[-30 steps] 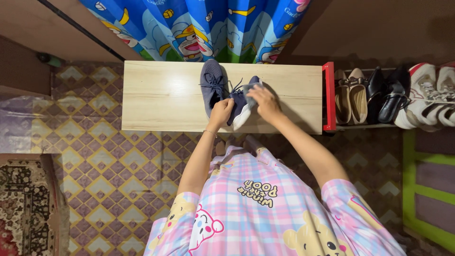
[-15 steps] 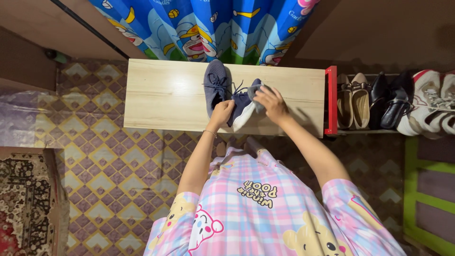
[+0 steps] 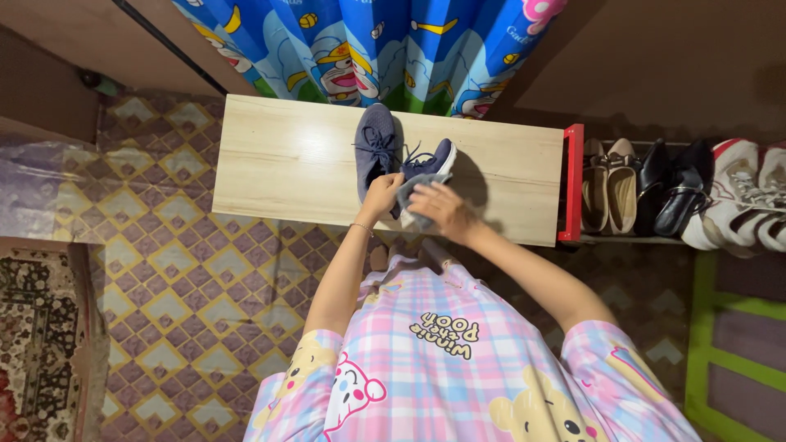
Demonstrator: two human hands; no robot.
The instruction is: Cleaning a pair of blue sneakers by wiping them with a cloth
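While a cartoon-print curtain (image 3: 368,49) hangs behind, a pale wooden desk (image 3: 278,164) carries two navy sneakers: one (image 3: 374,147) lies flat, the second sneaker (image 3: 427,164) is tipped on its side, its heel gripped by the left hand (image 3: 381,195) as the right hand (image 3: 438,209) presses a grey cloth (image 3: 407,194) to it.

Left hand (image 3: 382,195) steadies a navy sneaker (image 3: 426,168); right hand (image 3: 434,206) presses a grey cloth (image 3: 408,190).

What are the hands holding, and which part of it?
The left hand holds the tilted dark blue shoe by its heel end. The right hand presses a grey cloth against that shoe's side. The other shoe lies untouched on the wooden board.
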